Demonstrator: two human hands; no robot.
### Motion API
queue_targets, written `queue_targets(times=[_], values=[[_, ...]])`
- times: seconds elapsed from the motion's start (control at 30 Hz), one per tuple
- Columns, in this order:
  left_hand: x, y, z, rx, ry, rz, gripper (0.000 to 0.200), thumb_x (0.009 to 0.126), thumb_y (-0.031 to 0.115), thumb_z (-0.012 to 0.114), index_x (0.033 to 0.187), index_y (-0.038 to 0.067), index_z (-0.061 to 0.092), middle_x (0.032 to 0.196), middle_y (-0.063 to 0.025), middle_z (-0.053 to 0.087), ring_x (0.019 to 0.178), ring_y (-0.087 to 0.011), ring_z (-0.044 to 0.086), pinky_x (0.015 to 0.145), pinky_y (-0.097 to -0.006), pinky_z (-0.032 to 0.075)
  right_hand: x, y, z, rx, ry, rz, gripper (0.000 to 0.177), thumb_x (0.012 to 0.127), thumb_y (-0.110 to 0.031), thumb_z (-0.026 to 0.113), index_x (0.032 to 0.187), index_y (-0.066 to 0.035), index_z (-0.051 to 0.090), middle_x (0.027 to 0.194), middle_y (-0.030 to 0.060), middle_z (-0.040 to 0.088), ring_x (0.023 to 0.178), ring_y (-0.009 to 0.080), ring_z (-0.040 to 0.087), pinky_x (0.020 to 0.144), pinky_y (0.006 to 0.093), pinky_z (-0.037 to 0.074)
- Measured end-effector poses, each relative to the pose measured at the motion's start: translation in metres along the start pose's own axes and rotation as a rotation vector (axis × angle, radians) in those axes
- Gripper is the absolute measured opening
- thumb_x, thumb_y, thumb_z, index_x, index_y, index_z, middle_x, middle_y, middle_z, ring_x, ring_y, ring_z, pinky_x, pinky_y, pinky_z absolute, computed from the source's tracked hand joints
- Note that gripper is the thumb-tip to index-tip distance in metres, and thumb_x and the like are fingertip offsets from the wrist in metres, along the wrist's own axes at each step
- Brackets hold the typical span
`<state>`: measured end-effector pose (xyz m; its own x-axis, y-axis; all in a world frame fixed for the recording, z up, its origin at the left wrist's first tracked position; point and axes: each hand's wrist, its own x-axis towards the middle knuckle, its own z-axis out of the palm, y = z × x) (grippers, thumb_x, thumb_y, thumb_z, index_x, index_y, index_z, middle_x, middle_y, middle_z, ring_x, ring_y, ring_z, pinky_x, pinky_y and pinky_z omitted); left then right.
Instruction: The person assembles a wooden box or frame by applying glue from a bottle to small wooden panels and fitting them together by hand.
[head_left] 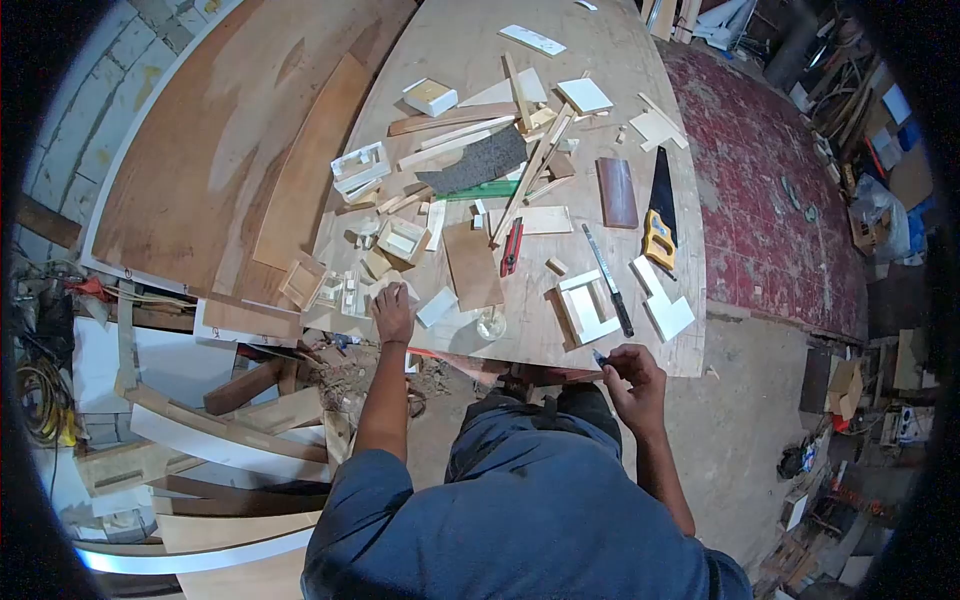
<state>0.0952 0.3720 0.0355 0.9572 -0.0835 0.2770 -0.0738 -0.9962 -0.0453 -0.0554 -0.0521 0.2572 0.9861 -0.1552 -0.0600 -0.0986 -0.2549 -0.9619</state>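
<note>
My left hand (393, 314) reaches over the table's near left side, palm down. Its fingers lie on a small pale wood piece (384, 281), among little wooden box parts. Just past it stands an open wooden box frame (403, 240), and a small wooden tray (302, 282) is to its left. My right hand (637, 387) hovers at the near table edge, thumb and fingers pinched on a small blue-tipped object (599, 357) whose kind I cannot tell. Beyond that hand lie a black-and-silver utility knife (610, 283) and a white-faced wooden frame (586, 309).
A yellow-handled saw (660, 225) lies on the right side of the table (655, 345). A red cutter (512, 247), a clear cup (491, 324) and a dark rough sheet (475, 165) are near the middle. Curved wooden parts (230, 440) are stacked at lower left.
</note>
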Motion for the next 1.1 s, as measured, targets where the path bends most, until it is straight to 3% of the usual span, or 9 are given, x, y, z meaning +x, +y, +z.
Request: queue_targets(times=[0.17, 0.23, 0.37, 0.67, 0.77, 0.87, 1.03, 1.1], values=[[-0.009, -0.007, -0.002, -0.074, 0.013, 0.092, 0.053, 0.078, 0.011, 0.064, 0.128, 0.007, 0.052, 0.135, -0.0085, 0.050, 0.127, -0.0303, 0.044, 0.109, -0.0461, 0.033, 0.004, 0.000, -0.002, 0.046, 0.000, -0.008, 0.021, 0.086, 0.005, 0.064, 0.106, 0.001, 0.056, 0.090, 0.0101, 0.068, 0.084, 0.0151, 0.069, 0.076, 0.0279, 0.054], [-0.010, -0.012, 0.002, -0.239, 0.057, 0.081, 0.051, 0.076, 0.004, 0.058, 0.127, 0.006, 0.054, 0.137, -0.0087, 0.050, 0.128, -0.0307, 0.044, 0.109, -0.0454, 0.033, 0.005, 0.003, -0.001, 0.034, -0.004, -0.009, 0.021, 0.086, 0.005, 0.064, 0.106, 0.001, 0.056, 0.090, 0.0101, 0.068, 0.084, 0.0150, 0.069, 0.076, 0.0277, 0.054], [-0.009, -0.010, -0.001, -0.227, 0.020, 0.077, 0.049, 0.075, 0.003, 0.058, 0.125, 0.007, 0.057, 0.135, -0.0091, 0.051, 0.128, -0.0306, 0.044, 0.110, -0.0447, 0.033, 0.007, -0.001, 0.000, 0.060, -0.032, 0.010, 0.024, 0.086, 0.007, 0.063, 0.107, -0.001, 0.056, 0.090, 0.0049, 0.064, 0.083, 0.0110, 0.065, 0.074, 0.0246, 0.051], [-0.011, 0.004, -0.009, -0.172, -0.037, -0.052, 0.051, 0.075, 0.002, 0.059, 0.126, 0.009, 0.058, 0.131, -0.0078, 0.047, 0.127, -0.0291, 0.042, 0.106, -0.0452, 0.035, 0.011, 0.014, 0.008, 0.085, -0.113, -0.003, 0.022, 0.086, 0.004, 0.066, 0.105, 0.001, 0.056, 0.085, 0.0072, 0.068, 0.079, 0.0139, 0.069, 0.071, 0.0263, 0.055], [-0.011, 0.015, -0.012, -0.137, -0.104, -0.154, 0.056, 0.075, 0.002, 0.060, 0.130, 0.014, 0.058, 0.134, -0.0069, 0.044, 0.129, -0.0286, 0.040, 0.106, -0.0452, 0.035, 0.018, 0.029, -0.001, 0.072, -0.211, -0.009, 0.014, 0.085, 0.005, 0.065, 0.097, 0.000, 0.062, 0.086, 0.0079, 0.067, 0.073, 0.0133, 0.066, 0.068, 0.0264, 0.055], [-0.010, 0.027, -0.028, -0.281, -0.202, -0.409, 0.063, 0.073, 0.002, 0.064, 0.132, 0.024, 0.059, 0.139, -0.0037, 0.038, 0.133, -0.0288, 0.035, 0.108, -0.0489, 0.032, 0.030, 0.021, -0.013, -0.027, -0.290, -0.174, 0.016, 0.082, 0.009, 0.063, 0.095, 0.000, 0.066, 0.086, 0.0085, 0.063, 0.075, 0.0134, 0.064, 0.069, 0.0261, 0.054], [-0.006, 0.013, -0.038, -0.282, -0.284, -0.399, 0.067, 0.073, 0.003, 0.065, 0.135, 0.029, 0.056, 0.141, -0.0029, 0.038, 0.136, -0.0284, 0.034, 0.108, -0.0544, 0.032, 0.048, 0.022, -0.012, -0.077, -0.343, -0.123, 0.029, 0.080, 0.014, 0.056, 0.099, -0.002, 0.071, 0.085, 0.0086, 0.056, 0.072, 0.0148, 0.061, 0.067, 0.0276, 0.053], [-0.003, 0.010, -0.048, -0.254, -0.465, -0.352, 0.072, 0.072, 0.006, 0.066, 0.138, 0.031, 0.051, 0.141, -0.0034, 0.039, 0.135, -0.0292, 0.035, 0.108, -0.0547, 0.034, 0.052, 0.014, -0.007, -0.034, -0.383, -0.131, 0.021, 0.086, 0.014, 0.054, 0.097, 0.001, 0.068, 0.092, 0.0078, 0.056, 0.074, 0.0128, 0.061, 0.064, 0.0238, 0.051]])
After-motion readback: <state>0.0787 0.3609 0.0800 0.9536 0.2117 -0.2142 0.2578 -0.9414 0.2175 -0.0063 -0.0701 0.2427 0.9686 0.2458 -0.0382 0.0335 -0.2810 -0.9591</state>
